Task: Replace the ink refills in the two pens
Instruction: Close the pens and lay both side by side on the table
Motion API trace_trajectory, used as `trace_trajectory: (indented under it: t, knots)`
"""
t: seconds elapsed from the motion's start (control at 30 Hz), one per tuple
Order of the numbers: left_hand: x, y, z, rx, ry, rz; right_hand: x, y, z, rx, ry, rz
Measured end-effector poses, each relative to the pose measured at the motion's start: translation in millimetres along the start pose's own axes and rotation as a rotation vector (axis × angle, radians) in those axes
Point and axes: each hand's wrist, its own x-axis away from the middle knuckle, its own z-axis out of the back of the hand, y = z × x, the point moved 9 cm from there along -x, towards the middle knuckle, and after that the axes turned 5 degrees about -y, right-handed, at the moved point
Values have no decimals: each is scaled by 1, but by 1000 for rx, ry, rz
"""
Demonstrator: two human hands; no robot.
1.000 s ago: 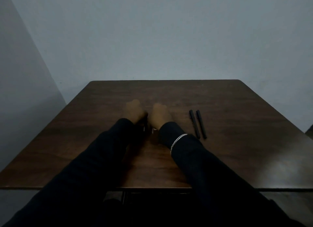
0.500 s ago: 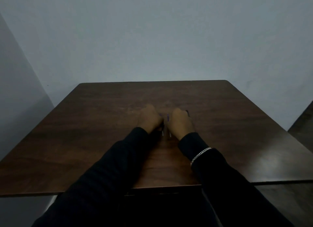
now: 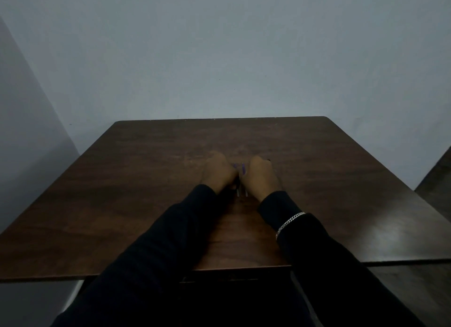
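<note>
My left hand [image 3: 218,171] and my right hand [image 3: 262,178] rest close together, knuckles up, on the middle of the dark wooden table [image 3: 122,204]. In the gap between them lie thin ink refills [image 3: 243,169] with purple sections and pale near ends. My right hand's fingers curl down over the black pens; only one dark pen tip [image 3: 268,160] shows beyond the knuckles. The fingers of my left hand are curled beside the refills, and what they touch is hidden. The light is dim.
The table stands against a pale wall [image 3: 219,58] at the far edge and close to a wall on the left. A second dark surface [image 3: 434,180] sits at the right. A silver bracelet [image 3: 289,223] lies over my right sleeve.
My right hand has moved right onto the two black pens, which lay uncovered a second ago. The view has shifted, and both hands have stayed nearly still over the last half second.
</note>
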Motion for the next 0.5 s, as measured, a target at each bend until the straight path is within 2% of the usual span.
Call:
trace_trajectory:
  t: [0.33, 0.5]
  knots:
    - [16, -2, 11, 53, -14, -40, 7, 4, 11, -93, 8, -7]
    - [26, 15, 29, -144, 106, -192, 12, -10, 18, -63, 68, 155]
